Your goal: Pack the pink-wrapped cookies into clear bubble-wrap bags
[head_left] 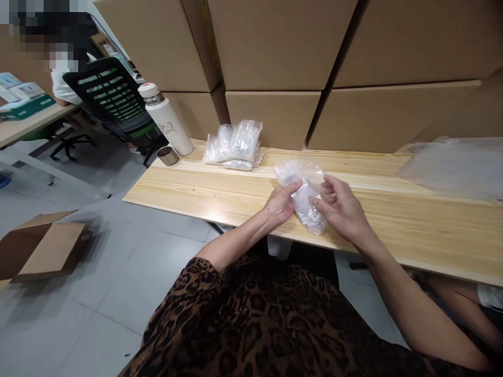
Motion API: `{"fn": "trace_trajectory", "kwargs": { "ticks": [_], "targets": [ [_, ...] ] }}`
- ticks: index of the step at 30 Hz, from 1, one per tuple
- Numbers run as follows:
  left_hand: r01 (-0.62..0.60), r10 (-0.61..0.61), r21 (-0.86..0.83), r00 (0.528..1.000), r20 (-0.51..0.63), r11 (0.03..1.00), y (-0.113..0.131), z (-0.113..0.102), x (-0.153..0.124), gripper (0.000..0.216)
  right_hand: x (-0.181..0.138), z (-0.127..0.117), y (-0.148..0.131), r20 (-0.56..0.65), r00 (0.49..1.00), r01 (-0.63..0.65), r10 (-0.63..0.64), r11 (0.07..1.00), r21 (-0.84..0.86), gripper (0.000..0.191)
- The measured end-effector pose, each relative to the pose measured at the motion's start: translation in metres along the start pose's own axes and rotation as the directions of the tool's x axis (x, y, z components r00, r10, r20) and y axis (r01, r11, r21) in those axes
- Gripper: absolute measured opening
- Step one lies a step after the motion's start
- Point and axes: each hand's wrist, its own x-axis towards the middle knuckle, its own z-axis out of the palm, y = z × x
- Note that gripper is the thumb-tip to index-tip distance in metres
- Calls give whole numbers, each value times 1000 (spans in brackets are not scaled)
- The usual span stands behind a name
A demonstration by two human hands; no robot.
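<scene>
A clear plastic bag [304, 201] with whitish contents is between my two hands, above the front part of the wooden table. My left hand [282, 203] grips its left side, thumb on top. On the other side, my right hand [341, 205] pinches the bag's right edge with bent fingers. What exactly lies inside the bag I cannot make out through the shiny plastic. Farther back on the table rests a small pile of similar clear plastic bags [236, 144], apart from both hands.
Stacked cardboard boxes [271, 118] line the table's back edge. A white bottle [168, 123] and a metal cup [167, 155] stand at the left end. Plastic sheeting [456, 167] lies at right. An open carton [51, 246] sits on the floor; a person is near an office chair [110, 97].
</scene>
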Motion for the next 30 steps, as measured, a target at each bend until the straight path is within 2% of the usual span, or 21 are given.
{"fn": "trace_trajectory", "kwargs": {
  "ticks": [1, 2, 4, 6, 8, 11, 14, 16, 18, 21, 25, 28, 30],
  "targets": [
    [-27, 27, -9, 999, -27, 1000, -1, 2, 0, 9, -3, 3, 1, -41, 995, 88, -95, 987, -138, 67],
    [-54, 53, -12, 997, -49, 998, -2, 4, -2, 11, -7, 8, 2, -30, 983, 166, -179, 954, -250, 68],
    [-97, 96, -2, 994, -53, 995, -3, 9, -6, 14, -17, 20, 2, 66, 957, 286, -283, 876, -387, 70],
    [-112, 112, 15, 994, 0, 994, -1, 14, -12, 13, -24, 31, 3, 97, 945, 321, -313, 824, -467, 73],
    [-81, 77, 56, 994, 77, 995, 3, 16, -17, 17, -26, 35, 4, 55, 951, 292, -305, 823, -488, 72],
    [-49, 30, 143, 991, 131, 989, 9, 16, -22, 29, -19, 25, 6, 22, 973, 224, -230, 916, -332, 69],
    [-82, 56, 149, 984, 168, 985, 10, 13, -19, 16, -9, 4, 2, 82, 995, 58, -61, 997, 43, 66],
    [-82, 55, 137, 981, 186, 987, 9, 11, -15, 4, -5, -7, -5, 188, 980, -127, 71, 945, 302, 65],
    [-65, 37, 144, 982, 186, 987, 8, 10, -10, 12, -3, -14, -12, 292, 940, -299, 175, 834, 464, 64],
    [-41, 12, 153, 982, 187, 987, 9, 9, -5, 20, -2, -15, -21, 368, 892, -438, 261, 698, 567, 60],
    [-48, 23, 136, 983, 182, 990, 10, 8, -2, 23, -1, -8, -23, 412, 857, -511, 309, 610, 606, 59],
    [-76, 56, 121, 985, 166, 990, 14, 9, -1, 23, -2, -2, -19, 409, 854, -516, 322, 626, 585, 60],
    [-126, 109, 111, 983, 146, 986, 20, 11, 0, 24, -5, 0, -16, 379, 876, -467, 298, 716, 518, 62]
  ]
}}
